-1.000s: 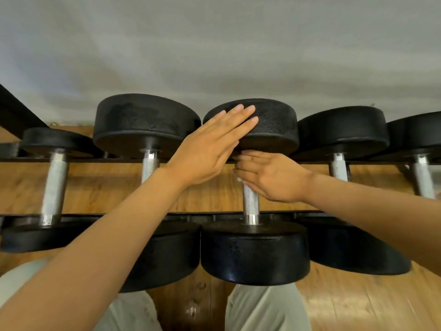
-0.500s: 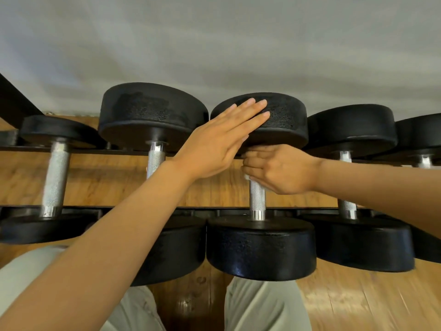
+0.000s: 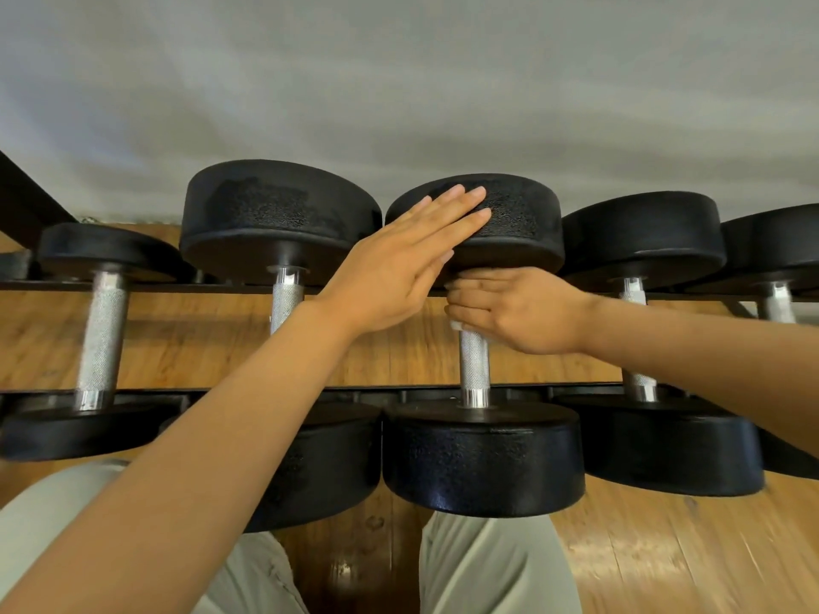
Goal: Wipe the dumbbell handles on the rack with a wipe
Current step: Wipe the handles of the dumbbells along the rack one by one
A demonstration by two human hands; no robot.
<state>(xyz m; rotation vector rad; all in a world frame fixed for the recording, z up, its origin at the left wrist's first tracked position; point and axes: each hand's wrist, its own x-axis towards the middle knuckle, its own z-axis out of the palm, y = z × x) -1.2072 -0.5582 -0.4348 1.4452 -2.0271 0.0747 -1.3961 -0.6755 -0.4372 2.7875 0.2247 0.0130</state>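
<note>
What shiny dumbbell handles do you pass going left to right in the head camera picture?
Bare far-left handle → second handle, partly behind the left hand's arm → middle handle, gripped by the right hand → fourth handle, crossed by the right arm → blurry far-right handle.

Setting: a gym or weight room. Evidence: a row of black round-head dumbbells (image 3: pixel 481 343) with knurled steel handles resting across the black rails of a rack (image 3: pixel 221 286), above a varnished wood-plank floor (image 3: pixel 664 560).
</note>
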